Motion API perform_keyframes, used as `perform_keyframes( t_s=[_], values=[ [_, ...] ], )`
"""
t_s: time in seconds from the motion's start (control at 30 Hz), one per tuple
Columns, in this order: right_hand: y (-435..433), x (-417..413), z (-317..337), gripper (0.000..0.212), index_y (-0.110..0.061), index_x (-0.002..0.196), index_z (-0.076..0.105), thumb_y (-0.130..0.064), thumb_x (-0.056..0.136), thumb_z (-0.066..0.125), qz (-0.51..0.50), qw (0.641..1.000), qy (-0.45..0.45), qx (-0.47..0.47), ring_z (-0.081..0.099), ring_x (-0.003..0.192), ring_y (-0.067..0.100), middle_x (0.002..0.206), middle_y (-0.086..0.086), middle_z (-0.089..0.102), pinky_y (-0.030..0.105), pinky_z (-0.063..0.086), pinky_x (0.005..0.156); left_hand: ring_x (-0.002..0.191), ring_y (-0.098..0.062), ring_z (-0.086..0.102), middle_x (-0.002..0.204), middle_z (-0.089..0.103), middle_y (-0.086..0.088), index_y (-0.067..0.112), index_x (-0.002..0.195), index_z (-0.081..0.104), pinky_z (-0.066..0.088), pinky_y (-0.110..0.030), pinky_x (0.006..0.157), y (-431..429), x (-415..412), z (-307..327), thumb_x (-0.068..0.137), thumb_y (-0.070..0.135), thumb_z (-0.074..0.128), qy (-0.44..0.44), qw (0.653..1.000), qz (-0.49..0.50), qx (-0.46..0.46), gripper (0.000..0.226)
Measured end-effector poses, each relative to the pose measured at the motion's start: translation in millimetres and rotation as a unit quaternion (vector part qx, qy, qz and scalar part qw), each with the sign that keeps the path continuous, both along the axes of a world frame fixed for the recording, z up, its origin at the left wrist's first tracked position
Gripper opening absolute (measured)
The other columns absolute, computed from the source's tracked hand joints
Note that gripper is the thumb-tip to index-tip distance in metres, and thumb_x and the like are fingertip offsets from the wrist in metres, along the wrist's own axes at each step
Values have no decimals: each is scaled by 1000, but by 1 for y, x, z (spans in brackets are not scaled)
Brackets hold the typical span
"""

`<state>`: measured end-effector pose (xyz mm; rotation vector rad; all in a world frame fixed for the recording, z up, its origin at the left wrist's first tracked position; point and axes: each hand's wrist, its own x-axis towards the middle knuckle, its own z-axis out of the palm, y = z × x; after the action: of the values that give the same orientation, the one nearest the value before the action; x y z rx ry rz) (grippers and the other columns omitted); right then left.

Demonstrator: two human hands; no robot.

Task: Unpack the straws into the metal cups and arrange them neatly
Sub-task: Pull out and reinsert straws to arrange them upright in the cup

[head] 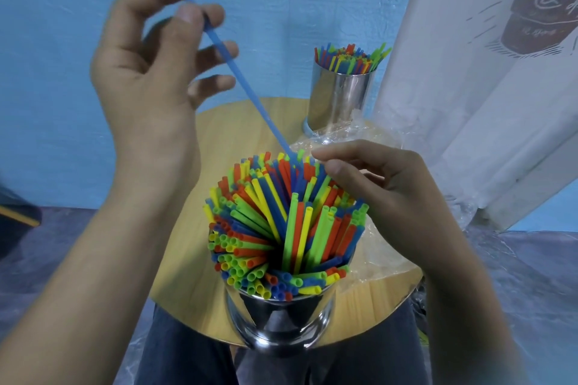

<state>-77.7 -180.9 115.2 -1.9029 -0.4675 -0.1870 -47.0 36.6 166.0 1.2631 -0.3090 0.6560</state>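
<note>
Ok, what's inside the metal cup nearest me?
Red, yellow, green and blue straws fill the near cup, splayed outward. They cover its inside and bottom, so anything beneath them can't be seen.

Straws (281, 222) red, blue, green, yellow; lifted straw (240, 78) light blue; cups (339, 97) mirror-bright silver; worktop (225, 122) pale wood-grain; wall (62, 103) blue.
</note>
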Motion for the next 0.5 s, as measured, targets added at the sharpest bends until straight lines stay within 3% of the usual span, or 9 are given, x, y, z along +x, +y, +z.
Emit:
perform_keyframes(
  t_s=[0.23,0.4,0.5],
  values=[
    [5,-3,4,15,-36,100,73,-30,93,62,-1,999,-10,40,72,95,7,94,-17,76,16,55,72,90,-21,74,98,70,5,19,113,54,54,-28,70,1,-2,-8,105,19,58,14,997,11,-75,9],
    [1,-2,2,17,-30,100,75,-15,95,69,-50,994,-19,96,73,95,15,92,-5,77,29,60,78,89,-22,75,95,71,5,18,108,54,56,-26,71,0,-5,-14,105,17,59,45,994,-2,-103,6],
    [2,-2,4,12,-28,100,76,-20,93,71,-42,995,-20,93,71,93,15,95,0,76,31,60,77,91,-22,75,97,70,4,18,106,52,55,-25,73,2,-5,-14,105,17,58,54,989,-19,-134,6]
  ],
)
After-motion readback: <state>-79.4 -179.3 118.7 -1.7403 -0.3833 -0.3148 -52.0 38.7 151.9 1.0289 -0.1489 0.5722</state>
